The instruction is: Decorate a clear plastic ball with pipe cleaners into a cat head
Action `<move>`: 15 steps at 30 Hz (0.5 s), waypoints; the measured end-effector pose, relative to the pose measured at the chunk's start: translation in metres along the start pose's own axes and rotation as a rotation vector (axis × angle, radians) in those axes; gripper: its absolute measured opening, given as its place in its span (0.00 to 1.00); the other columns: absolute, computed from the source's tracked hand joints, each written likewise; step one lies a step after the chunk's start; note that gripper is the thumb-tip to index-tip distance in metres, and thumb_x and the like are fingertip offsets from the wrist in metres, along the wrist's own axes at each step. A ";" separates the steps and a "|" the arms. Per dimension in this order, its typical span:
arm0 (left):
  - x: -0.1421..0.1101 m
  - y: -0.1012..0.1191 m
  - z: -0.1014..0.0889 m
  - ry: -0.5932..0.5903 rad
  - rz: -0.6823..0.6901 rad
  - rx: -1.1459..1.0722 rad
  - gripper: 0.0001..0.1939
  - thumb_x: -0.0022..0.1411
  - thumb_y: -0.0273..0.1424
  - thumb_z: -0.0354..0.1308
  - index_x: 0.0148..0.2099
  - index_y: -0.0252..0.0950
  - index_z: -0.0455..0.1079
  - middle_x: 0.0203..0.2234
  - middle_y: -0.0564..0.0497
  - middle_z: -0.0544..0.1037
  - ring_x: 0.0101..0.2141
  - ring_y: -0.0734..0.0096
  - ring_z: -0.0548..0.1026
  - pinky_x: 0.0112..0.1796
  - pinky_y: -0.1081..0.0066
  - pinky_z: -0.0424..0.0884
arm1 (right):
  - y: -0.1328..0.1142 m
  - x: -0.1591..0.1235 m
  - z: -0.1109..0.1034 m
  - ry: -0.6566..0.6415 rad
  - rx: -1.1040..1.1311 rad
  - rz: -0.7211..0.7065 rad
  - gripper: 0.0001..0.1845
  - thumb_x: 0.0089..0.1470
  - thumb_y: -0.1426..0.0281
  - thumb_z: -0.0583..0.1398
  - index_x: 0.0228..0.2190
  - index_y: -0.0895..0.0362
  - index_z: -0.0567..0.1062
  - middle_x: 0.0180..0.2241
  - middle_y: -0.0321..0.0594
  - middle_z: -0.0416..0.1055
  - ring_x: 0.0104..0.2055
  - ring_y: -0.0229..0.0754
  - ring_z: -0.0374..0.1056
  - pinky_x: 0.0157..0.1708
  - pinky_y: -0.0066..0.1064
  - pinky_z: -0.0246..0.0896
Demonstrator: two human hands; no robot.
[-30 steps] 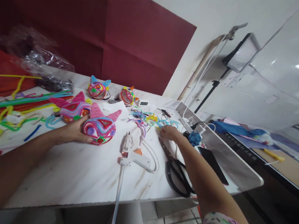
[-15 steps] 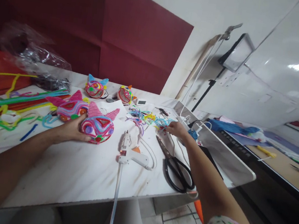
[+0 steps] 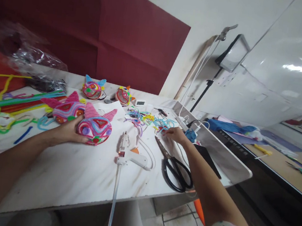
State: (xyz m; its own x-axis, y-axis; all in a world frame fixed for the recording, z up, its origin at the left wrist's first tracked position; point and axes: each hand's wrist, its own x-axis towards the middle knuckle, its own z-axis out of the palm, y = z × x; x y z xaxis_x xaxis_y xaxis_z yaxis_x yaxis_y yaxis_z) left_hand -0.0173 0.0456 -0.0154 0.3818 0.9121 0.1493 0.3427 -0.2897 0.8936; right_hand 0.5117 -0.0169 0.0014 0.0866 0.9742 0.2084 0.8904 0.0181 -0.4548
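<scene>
So the person had the left hand wrapped round the side of a pink-eared cat head, thumb and fingers spread to about its thickness, base on the bench. The right hand was over at the scraps, fingers bunched low; couldn't tell if they'd pinched anything.

My read: hold the head steady with one hand, sort through bits with the other. A move like that calls for a fine fingertip pinch and a forearm kept clear of the scissors, which lay just beside it, tips toward the scraps. I'd mind the glue gun too, lying between the two hands with its clear stick poking past the front edge.

Bench was white, smudged and pretty busy: a second pink-eared head right behind the held one, two more along the back, pipe cleaners heaped on the left by a plastic bag. Dark red sheet on the wall behind, lamp on a stand past the back right corner, another cluttered worktop off to the right.
</scene>
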 end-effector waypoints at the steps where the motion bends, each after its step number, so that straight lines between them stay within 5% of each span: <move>1: 0.000 0.001 0.000 -0.017 -0.014 -0.009 0.63 0.35 0.43 0.79 0.72 0.32 0.59 0.54 0.38 0.81 0.50 0.50 0.82 0.40 0.66 0.82 | -0.003 0.001 0.002 -0.012 -0.022 -0.019 0.08 0.43 0.75 0.63 0.25 0.56 0.84 0.26 0.38 0.82 0.31 0.43 0.77 0.34 0.28 0.67; 10: 0.000 0.000 -0.002 -0.035 -0.102 0.013 0.69 0.36 0.44 0.78 0.75 0.30 0.51 0.62 0.34 0.75 0.60 0.44 0.75 0.52 0.60 0.79 | -0.030 0.009 0.025 -0.127 -0.237 -0.176 0.09 0.47 0.76 0.62 0.27 0.57 0.84 0.30 0.38 0.83 0.32 0.41 0.74 0.33 0.26 0.61; 15: 0.000 -0.005 -0.003 -0.037 -0.093 -0.009 0.68 0.37 0.43 0.79 0.76 0.30 0.51 0.61 0.35 0.76 0.59 0.44 0.75 0.49 0.63 0.80 | -0.038 0.012 0.026 -0.162 -0.345 -0.186 0.12 0.50 0.78 0.60 0.29 0.56 0.85 0.32 0.39 0.83 0.34 0.41 0.75 0.35 0.25 0.62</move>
State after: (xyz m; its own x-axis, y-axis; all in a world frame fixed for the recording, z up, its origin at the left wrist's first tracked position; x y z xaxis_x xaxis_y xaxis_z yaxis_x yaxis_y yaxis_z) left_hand -0.0213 0.0480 -0.0187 0.3801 0.9236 0.0498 0.3708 -0.2015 0.9066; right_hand 0.4677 -0.0004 -0.0011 -0.1366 0.9847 0.1081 0.9840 0.1474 -0.0997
